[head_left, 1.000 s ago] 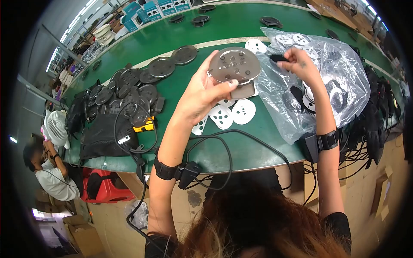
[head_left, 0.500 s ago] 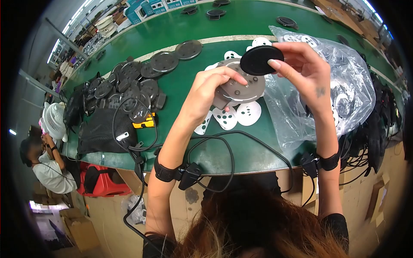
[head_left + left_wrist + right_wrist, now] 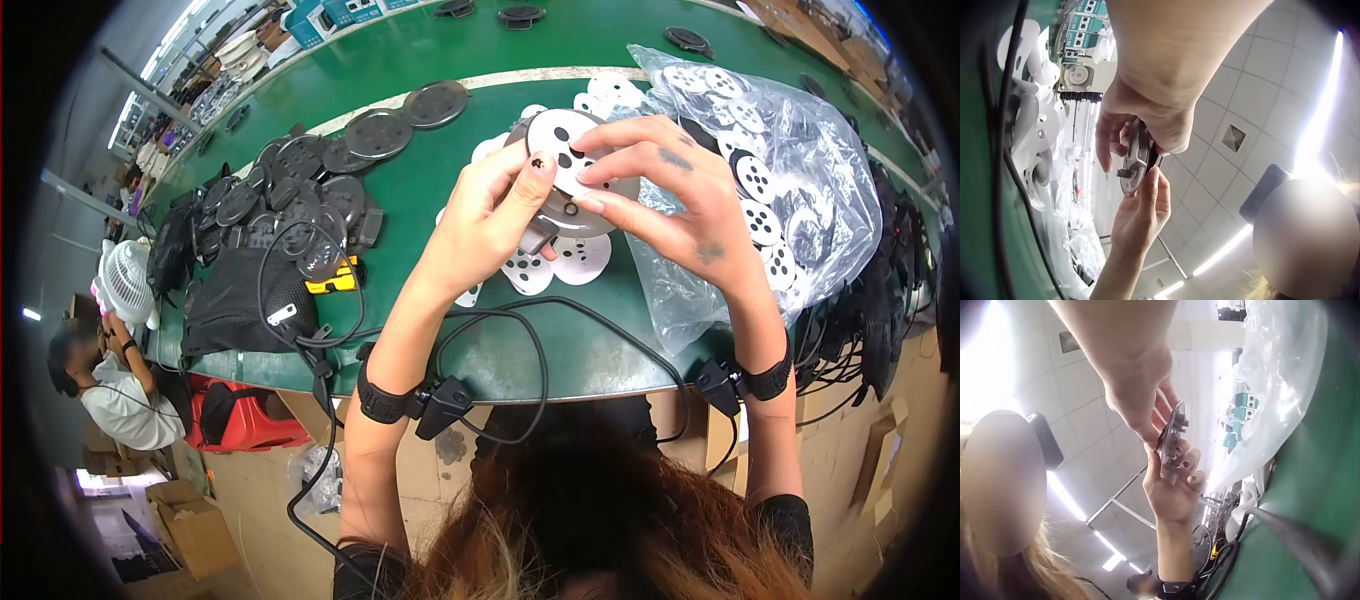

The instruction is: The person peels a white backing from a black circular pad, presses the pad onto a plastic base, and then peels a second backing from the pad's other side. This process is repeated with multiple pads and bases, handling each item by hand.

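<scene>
My left hand [image 3: 482, 222] grips a round smoky-grey plastic housing [image 3: 578, 220] above the table, its thumb lying on a white-faced disc with dark holes [image 3: 545, 128]. This disc lies over the housing's round face. With thumb and fingertips, my right hand [image 3: 695, 195] pinches the disc at its right side. The left wrist view shows the housing [image 3: 1139, 153] edge-on between both hands. In the right wrist view, the left fingers curl behind the housing [image 3: 1174, 434]. Loose white discs [image 3: 583, 260] with holes lie on the table below.
A clear plastic bag [image 3: 680, 305] of white and black discs lies at the right. Dark round housings [image 3: 300, 205] are heaped at the left, beside a black mesh pouch [image 3: 235, 315] and a yellow-handled tool [image 3: 345, 277]. A black cable [image 3: 590, 318] loops across the table front.
My right hand has moved from the bag to the housing with a disc. Its black face showed half a second ago; its white face shows now. The left thumb has come onto the disc.
</scene>
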`<state>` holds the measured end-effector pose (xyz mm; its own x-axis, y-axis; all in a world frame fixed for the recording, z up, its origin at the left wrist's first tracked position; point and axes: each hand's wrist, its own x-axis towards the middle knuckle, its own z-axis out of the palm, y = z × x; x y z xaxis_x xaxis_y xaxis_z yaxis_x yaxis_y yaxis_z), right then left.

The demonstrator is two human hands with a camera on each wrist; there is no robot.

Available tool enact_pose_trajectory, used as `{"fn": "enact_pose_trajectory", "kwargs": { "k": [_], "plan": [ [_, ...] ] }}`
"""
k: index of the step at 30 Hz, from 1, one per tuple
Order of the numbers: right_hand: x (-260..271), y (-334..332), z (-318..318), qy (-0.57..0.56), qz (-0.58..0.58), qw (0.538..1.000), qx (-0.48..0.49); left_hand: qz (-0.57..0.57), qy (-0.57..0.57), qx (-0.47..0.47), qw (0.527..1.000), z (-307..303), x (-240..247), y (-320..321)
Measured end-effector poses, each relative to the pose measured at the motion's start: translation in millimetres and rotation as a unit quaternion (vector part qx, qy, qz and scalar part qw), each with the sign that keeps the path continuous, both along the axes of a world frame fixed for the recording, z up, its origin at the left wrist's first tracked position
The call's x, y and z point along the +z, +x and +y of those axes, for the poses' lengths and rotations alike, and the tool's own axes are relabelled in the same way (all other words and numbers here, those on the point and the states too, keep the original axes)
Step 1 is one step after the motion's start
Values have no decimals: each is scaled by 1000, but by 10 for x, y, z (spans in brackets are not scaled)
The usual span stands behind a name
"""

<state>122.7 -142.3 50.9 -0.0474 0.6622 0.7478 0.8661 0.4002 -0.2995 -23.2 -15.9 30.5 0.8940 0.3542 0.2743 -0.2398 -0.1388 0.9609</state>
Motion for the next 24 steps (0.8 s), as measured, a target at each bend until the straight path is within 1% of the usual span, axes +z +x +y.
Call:
{"fn": "enact_pose_trajectory", "kwargs": {
  "k": [1,3,9,11,12,15,24],
  "plan": [
    [-6,-5,-2,-1,1,1000,-1,-5,7,2,1000,-6,8,3],
    [-18,-13,-3,-26,63,998,9,-10,14,5,1000,-7,-5,8],
    [-28,52,4,-31,71,996,32,-13,32,5,999,-20,-12,7],
    [-8,51,-11,-40,77,996,35,-34,66,6,997,-24,-49,25],
    [4,52,-21,-48,83,995,37,-33,65,5,997,-30,-44,25],
    [23,70,-36,-50,61,996,50,-34,61,4,998,-39,-26,19],
    [11,77,-46,-54,37,997,45,-33,76,1,997,-18,-56,35]
  ]
}}
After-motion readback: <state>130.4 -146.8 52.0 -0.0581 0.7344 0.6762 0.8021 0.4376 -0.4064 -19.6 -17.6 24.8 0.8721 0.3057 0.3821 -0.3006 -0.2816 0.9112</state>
